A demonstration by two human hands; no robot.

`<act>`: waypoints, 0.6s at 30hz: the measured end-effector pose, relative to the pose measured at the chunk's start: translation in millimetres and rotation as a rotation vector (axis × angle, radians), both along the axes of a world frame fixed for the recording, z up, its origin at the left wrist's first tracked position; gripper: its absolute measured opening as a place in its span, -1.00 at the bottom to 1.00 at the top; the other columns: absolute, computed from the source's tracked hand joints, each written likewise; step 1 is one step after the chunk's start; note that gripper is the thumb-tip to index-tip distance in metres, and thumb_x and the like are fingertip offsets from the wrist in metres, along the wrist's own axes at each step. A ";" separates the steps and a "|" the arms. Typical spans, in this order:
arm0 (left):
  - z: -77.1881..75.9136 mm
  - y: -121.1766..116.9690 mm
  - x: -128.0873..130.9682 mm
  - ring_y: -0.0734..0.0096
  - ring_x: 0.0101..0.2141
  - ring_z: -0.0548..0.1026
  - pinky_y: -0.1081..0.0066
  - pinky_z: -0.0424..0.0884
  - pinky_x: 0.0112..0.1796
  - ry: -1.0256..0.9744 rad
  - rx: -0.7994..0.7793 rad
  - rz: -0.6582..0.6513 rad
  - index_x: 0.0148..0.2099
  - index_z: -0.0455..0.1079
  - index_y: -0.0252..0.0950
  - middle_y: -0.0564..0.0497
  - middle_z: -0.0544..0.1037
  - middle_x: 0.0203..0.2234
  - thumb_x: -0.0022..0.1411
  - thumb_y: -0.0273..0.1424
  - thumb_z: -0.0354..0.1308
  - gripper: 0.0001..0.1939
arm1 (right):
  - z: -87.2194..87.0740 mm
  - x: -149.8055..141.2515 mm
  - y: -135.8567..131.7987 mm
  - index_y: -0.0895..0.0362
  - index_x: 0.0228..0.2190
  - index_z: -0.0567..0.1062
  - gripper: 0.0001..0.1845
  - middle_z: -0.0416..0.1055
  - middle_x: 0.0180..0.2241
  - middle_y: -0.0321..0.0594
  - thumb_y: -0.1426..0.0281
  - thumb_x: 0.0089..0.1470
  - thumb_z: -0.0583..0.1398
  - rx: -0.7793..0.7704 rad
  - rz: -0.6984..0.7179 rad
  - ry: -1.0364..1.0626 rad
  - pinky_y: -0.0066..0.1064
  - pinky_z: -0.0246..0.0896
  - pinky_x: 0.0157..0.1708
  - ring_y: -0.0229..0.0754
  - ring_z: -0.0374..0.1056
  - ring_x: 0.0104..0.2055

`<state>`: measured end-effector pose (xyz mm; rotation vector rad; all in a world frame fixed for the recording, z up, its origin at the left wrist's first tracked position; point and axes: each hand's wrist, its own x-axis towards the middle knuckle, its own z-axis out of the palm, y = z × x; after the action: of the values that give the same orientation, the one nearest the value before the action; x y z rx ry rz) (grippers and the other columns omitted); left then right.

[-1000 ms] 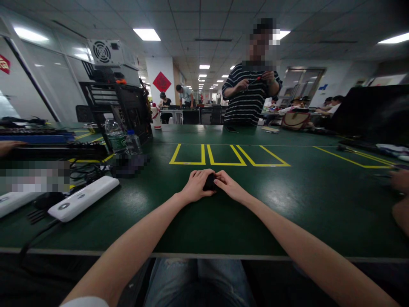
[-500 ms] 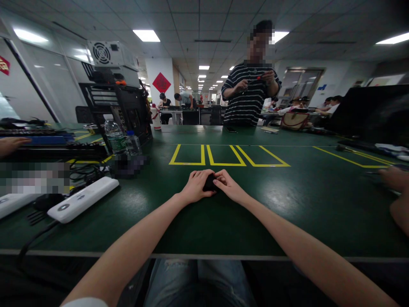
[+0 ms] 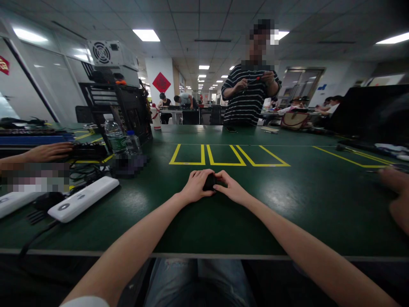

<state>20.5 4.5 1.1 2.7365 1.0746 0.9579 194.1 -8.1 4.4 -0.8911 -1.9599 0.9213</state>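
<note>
1. From where I stand, the fresh change is in the wearer's right hand [image 3: 234, 189], at the centre of the frame: its thumb and forefinger are spread wider than a moment ago, with a gap between them. The tips sit at the right edge of a small, rounded black object [image 3: 209, 182]; whether they pinch it, I cannot tell.
2. The wearer's left hand [image 3: 195, 185] is wrapped round the object's left side, fingers over the top and thumb below, grasping it.
3. The object is in the same spot, mid-frame, so I take this as a shift of grip during the handling rather than a move elsewhere. Its details are too dark to read.
4. At the left edge, a co-worker's hand [image 3: 50, 152] now reaches farther in, over dark equipment.
5. The dark green, smooth tabletop [image 3: 204, 232] carries three yellow tape outlines [image 3: 228, 164] just beyond the hands. A long white plastic power strip [image 3: 84, 199] lies at lower left.
6. At upper left, a grey metal box with a round fan grille [image 3: 123, 54] tops a black metal open-sided case [image 3: 129, 102].
7. Behind the table, upper right of centre, stands a person in a striped shirt [image 3: 244, 96], under white ceiling lights.
</note>
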 end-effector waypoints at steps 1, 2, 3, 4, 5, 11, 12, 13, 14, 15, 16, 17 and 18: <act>0.2 -0.2 0.0 0.23 -0.08 0.23 0.21 0.04 -0.06 0.001 0.000 0.000 0.02 0.01 -0.19 -0.02 0.29 -0.11 -0.08 -0.30 0.16 -0.39 | 0.4 0.3 -0.4 0.08 -0.26 0.25 -0.72 0.26 -0.22 -0.28 0.40 -0.09 0.15 0.011 0.004 -0.001 -0.22 0.03 -0.04 -0.18 0.19 -0.07; 0.5 -0.5 0.0 0.23 -0.08 0.23 0.21 0.03 -0.05 -0.001 0.000 -0.001 0.02 0.01 -0.19 -0.02 0.29 -0.12 -0.08 -0.30 0.16 -0.39 | 0.7 0.5 -0.7 0.08 -0.26 0.25 -0.72 0.26 -0.22 -0.28 0.40 -0.10 0.15 0.013 0.004 -0.001 -0.23 0.03 -0.04 -0.18 0.19 -0.07; 0.7 -0.8 -0.1 0.23 -0.07 0.23 0.21 0.03 -0.05 -0.001 -0.001 -0.002 0.02 0.01 -0.19 -0.02 0.29 -0.12 -0.08 -0.29 0.16 -0.40 | 0.9 0.5 -0.8 0.08 -0.27 0.25 -0.73 0.26 -0.23 -0.29 0.38 -0.09 0.14 0.009 -0.003 0.001 -0.23 0.05 -0.06 -0.18 0.20 -0.08; 1.0 -1.0 -0.1 0.23 -0.07 0.23 0.21 0.03 -0.05 -0.002 -0.002 -0.004 0.02 0.01 -0.18 -0.02 0.29 -0.12 -0.08 -0.29 0.16 -0.40 | 0.8 0.2 -0.4 0.08 -0.28 0.26 -0.76 0.27 -0.25 -0.29 0.35 -0.07 0.12 -0.001 -0.016 0.007 -0.23 0.08 -0.08 -0.19 0.21 -0.11; 1.1 -1.2 -0.2 0.23 -0.07 0.23 0.21 0.03 -0.05 -0.001 -0.005 -0.006 0.02 0.00 -0.18 -0.01 0.29 -0.12 -0.08 -0.29 0.16 -0.39 | 0.3 -0.2 0.4 0.08 -0.29 0.26 -0.79 0.28 -0.27 -0.29 0.33 -0.05 0.10 -0.011 -0.030 0.015 -0.23 0.11 -0.11 -0.19 0.23 -0.14; 0.8 -1.2 -0.1 0.24 -0.06 0.22 0.22 0.01 -0.04 0.004 -0.004 -0.007 0.02 -0.01 -0.18 -0.01 0.28 -0.11 -0.08 -0.28 0.16 -0.38 | -7.8 -2.0 10.8 0.10 -0.29 0.26 -0.73 0.30 -0.27 -0.26 0.30 -0.09 0.14 -0.094 -0.100 0.080 -0.21 0.12 -0.12 -0.18 0.24 -0.14; 0.6 -1.1 0.0 0.24 -0.06 0.22 0.22 0.01 -0.04 0.005 -0.003 -0.006 0.02 -0.01 -0.18 -0.01 0.28 -0.11 -0.08 -0.28 0.16 -0.38 | -8.9 -1.7 12.1 0.10 -0.27 0.26 -0.71 0.30 -0.25 -0.24 0.30 -0.09 0.14 -0.121 -0.101 0.082 -0.20 0.11 -0.11 -0.18 0.23 -0.13; 0.6 -1.1 0.0 0.24 -0.06 0.22 0.22 0.01 -0.04 0.007 -0.002 -0.007 0.02 -0.01 -0.18 -0.01 0.28 -0.11 -0.08 -0.28 0.16 -0.38 | -9.6 -1.1 13.0 0.11 -0.25 0.26 -0.70 0.30 -0.23 -0.23 0.30 -0.08 0.13 -0.144 -0.096 0.076 -0.20 0.10 -0.10 -0.17 0.22 -0.12; 0.6 -1.1 0.0 0.24 -0.06 0.22 0.21 0.01 -0.04 0.008 -0.002 -0.007 0.03 -0.01 -0.18 -0.01 0.28 -0.11 -0.08 -0.29 0.16 -0.38 | -9.8 -0.5 13.2 0.11 -0.25 0.27 -0.70 0.29 -0.22 -0.22 0.30 -0.07 0.12 -0.158 -0.082 0.064 -0.19 0.10 -0.10 -0.17 0.23 -0.12; 0.6 -1.1 0.1 0.23 -0.06 0.22 0.21 0.01 -0.04 0.009 -0.003 -0.006 0.03 -0.01 -0.18 -0.01 0.28 -0.11 -0.07 -0.29 0.16 -0.38 | -9.5 0.3 12.9 0.11 -0.25 0.27 -0.71 0.29 -0.22 -0.22 0.30 -0.07 0.12 -0.162 -0.063 0.050 -0.19 0.10 -0.10 -0.17 0.23 -0.13; 0.8 -1.2 0.1 0.23 -0.06 0.22 0.21 0.01 -0.04 0.010 -0.005 -0.004 0.03 -0.01 -0.18 -0.01 0.28 -0.11 -0.07 -0.29 0.15 -0.38 | -8.7 1.0 12.1 0.11 -0.26 0.28 -0.72 0.30 -0.23 -0.23 0.31 -0.08 0.13 -0.154 -0.043 0.040 -0.18 0.09 -0.10 -0.17 0.23 -0.13; 0.9 -1.3 0.1 0.22 -0.06 0.22 0.20 0.01 -0.04 0.011 -0.009 -0.003 0.03 -0.01 -0.18 -0.01 0.28 -0.11 -0.07 -0.29 0.15 -0.39 | -7.5 1.7 10.8 0.11 -0.27 0.28 -0.72 0.30 -0.23 -0.24 0.33 -0.09 0.14 -0.140 -0.023 0.037 -0.18 0.09 -0.09 -0.17 0.23 -0.13; 1.1 -1.5 0.2 0.22 -0.06 0.22 0.20 0.01 -0.04 0.011 -0.014 -0.001 0.02 -0.01 -0.18 -0.01 0.29 -0.11 -0.07 -0.29 0.15 -0.39 | -6.1 2.2 9.3 0.10 -0.28 0.28 -0.71 0.30 -0.24 -0.26 0.35 -0.12 0.17 -0.124 -0.007 0.042 -0.19 0.09 -0.09 -0.17 0.23 -0.12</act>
<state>20.7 3.0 2.2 2.7339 1.0772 0.9333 196.3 1.2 -1.8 -0.9398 -1.8796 1.0582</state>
